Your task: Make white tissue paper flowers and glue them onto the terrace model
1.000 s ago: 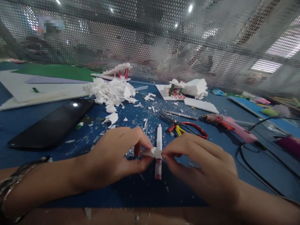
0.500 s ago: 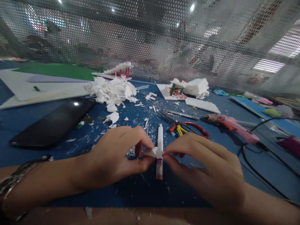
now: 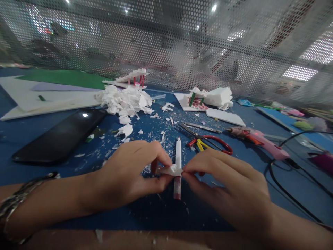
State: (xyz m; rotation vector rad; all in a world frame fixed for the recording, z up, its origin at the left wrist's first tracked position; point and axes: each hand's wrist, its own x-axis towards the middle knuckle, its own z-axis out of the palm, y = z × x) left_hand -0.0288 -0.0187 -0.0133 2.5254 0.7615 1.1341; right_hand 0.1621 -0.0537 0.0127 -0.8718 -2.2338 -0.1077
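A thin straw-like stick (image 3: 178, 156), white along most of its length and pink at the near end, lies on the blue table. Across its middle sits a small white foam piece (image 3: 171, 170). My left hand (image 3: 130, 175) pinches the left side of that piece between thumb and fingertips. From the right, my right hand (image 3: 229, 185) pinches its other edge with thumb and forefinger. Both hands rest low on the table, fingertips almost meeting at the stick.
A black phone (image 3: 61, 135) lies at left, a heap of white foam scraps (image 3: 125, 100) behind it. Red-handled scissors (image 3: 208, 140), a pink glue gun (image 3: 260, 139) and black cables (image 3: 291, 170) lie at right. Small foam models (image 3: 200, 99) and a perforated metal screen (image 3: 166, 45) stand behind.
Both hands stay pinched on the white foam piece at the stick; the view has drifted only slightly, and the piece looks a little more folded.
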